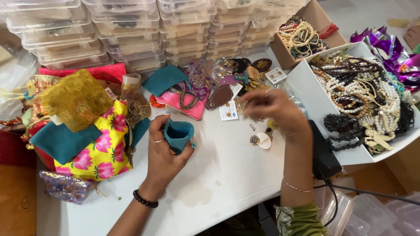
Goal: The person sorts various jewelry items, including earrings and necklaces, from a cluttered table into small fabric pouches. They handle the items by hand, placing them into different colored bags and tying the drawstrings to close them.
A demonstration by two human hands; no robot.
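A: Head cam: left hand (164,150) grips a small teal pouch (178,134), mouth up, above the white table (227,175). Looks soft, light, floppy cloth; best held at the rim w/ fingers so it stays open.

B: Right hand (269,109)?

A: Raised near the small cards, fingers pinched; blurred, can't tell if it holds anything.

B: Pkgs, labels?

A: Clear lidded boxes (131,30) stacked at back; white tray of beads (363,96) right; small white cards (228,110) mid-table; yellow floral bag (98,153) left.
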